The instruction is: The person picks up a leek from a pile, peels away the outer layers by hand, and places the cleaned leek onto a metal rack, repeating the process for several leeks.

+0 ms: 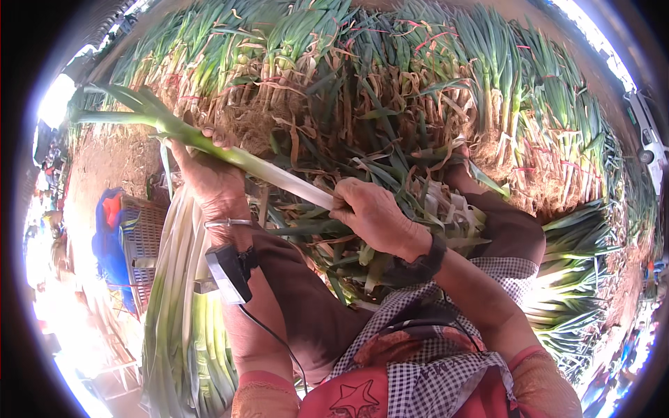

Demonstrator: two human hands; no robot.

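A single leek [268,171] with a white shank and green top lies slantwise across both hands. Around its green part my left hand [209,167] is closed, the leaves fanning out past it to the upper left. At the white lower end my right hand [373,212] pinches the shank between thumb and fingers; the tip there is hidden by the hand. Under both hands is a heap of stripped leek leaves [390,177], green and dry brown mixed. Beside my left forearm lies a pile of cleaned, pale leeks [171,306].
Bundles of untrimmed leeks [300,63] tied with red strips stand in a long row ahead. More leeks [571,279] lie to my right. A plastic crate [143,240] with a blue cloth [108,244] sits at the left. My knees flank the leaf heap.
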